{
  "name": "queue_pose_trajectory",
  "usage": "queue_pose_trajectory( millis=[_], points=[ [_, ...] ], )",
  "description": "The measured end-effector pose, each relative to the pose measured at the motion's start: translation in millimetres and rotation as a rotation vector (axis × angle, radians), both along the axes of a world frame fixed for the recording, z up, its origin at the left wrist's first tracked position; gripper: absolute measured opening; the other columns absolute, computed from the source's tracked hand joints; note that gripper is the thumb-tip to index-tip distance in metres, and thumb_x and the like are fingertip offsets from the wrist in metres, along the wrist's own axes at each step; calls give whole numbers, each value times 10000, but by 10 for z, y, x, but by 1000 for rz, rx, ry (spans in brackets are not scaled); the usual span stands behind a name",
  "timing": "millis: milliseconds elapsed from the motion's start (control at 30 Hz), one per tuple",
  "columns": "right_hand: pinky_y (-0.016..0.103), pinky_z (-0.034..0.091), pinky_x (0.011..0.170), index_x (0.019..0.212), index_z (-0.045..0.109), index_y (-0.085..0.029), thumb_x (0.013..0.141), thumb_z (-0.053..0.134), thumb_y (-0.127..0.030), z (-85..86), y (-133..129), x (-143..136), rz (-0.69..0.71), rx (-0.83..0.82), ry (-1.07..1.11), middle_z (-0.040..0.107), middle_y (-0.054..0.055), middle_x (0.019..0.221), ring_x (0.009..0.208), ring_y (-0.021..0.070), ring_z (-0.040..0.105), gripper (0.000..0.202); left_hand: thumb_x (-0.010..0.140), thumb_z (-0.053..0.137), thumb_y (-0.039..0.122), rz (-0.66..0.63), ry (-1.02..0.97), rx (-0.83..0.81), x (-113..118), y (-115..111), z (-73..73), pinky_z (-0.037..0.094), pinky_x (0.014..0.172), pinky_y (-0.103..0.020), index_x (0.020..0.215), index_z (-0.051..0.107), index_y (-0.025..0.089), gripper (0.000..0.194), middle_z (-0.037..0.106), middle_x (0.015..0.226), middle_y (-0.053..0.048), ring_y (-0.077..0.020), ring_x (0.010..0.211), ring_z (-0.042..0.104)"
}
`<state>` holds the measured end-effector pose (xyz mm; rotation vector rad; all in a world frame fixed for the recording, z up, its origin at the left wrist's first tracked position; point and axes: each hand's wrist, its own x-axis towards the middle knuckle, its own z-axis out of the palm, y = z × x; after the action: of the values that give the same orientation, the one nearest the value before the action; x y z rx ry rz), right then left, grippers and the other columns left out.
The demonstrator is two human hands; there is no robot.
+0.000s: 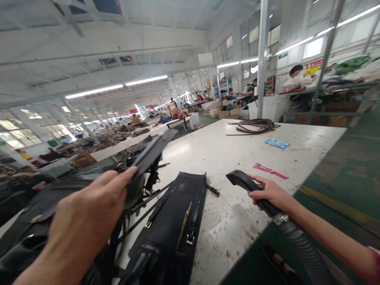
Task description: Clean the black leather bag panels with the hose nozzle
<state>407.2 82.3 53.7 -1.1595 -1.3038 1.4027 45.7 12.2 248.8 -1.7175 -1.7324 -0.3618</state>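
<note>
My left hand (89, 213) is raised on the left, closed on the edge of a flat dark leather piece (156, 146) that slants up and away. In my right hand (271, 194) is a black hose nozzle (239, 178), its curved head held over the tabletop and a ribbed hose (308, 245) running down from it. Between my hands lies a long black leather bag panel (184, 198) with gold buckles and a gold zipper. Black leather bags (71, 186) are heaped at the left, partly hidden by my left hand and forearm.
The white table (208, 146) has a marked surface. On it lie a bundle of brown straps (257, 126), a blue-and-white card (277, 143) and a pink strip-like tool (270, 171). A metal post (263, 59) stands beyond. People work at farther tables.
</note>
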Motion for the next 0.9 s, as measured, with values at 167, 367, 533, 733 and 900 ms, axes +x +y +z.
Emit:
queue_pose_trajectory(
  millis=[167, 367, 533, 733, 900],
  points=[
    [239, 468, 368, 1323, 251, -183, 634, 635, -181, -194, -336, 128, -32, -34, 25, 587, -13, 633, 454, 154, 555, 789, 740, 332, 49, -189, 143, -525, 489, -12, -1225, 421, 544, -217, 1177, 471, 294, 520, 590, 875, -6, -126, 663, 587],
    [212, 451, 366, 1323, 246, -186, 629, 605, -134, -297, -717, 186, -6, -120, -17, 608, 12, 755, 466, 132, 550, 783, 685, 342, -51, -297, -11, -753, 556, -387, -2840, 459, 647, -184, 1218, 434, 279, 634, 606, 1002, -37, -122, 804, 596],
    [187, 453, 363, 1333, 226, -193, 620, 584, -101, -212, -877, 175, 84, -170, -30, 592, 8, 802, 473, 112, 547, 803, 701, 331, -55, -254, -68, -731, 494, -526, -3042, 437, 793, -205, 1271, 347, 303, 673, 582, 1072, -31, -113, 904, 562],
    [152, 446, 325, 1308, 303, -232, 586, 547, -63, -239, -861, 37, 340, -316, -26, 613, 24, 818, 451, 110, 572, 781, 696, 448, 50, -338, -60, -844, 647, -497, -2811, 450, 816, -307, 1278, 284, 391, 695, 392, 1336, -18, -207, 1030, 504],
    [142, 428, 304, 1274, 368, -239, 556, 551, -67, -200, -610, -220, 511, -417, -43, 640, 23, 757, 409, 115, 571, 760, 657, 432, 32, -376, -80, -967, 725, -442, -2612, 473, 761, -305, 1292, 267, 373, 740, 284, 1394, 27, -221, 992, 512]
  ],
)
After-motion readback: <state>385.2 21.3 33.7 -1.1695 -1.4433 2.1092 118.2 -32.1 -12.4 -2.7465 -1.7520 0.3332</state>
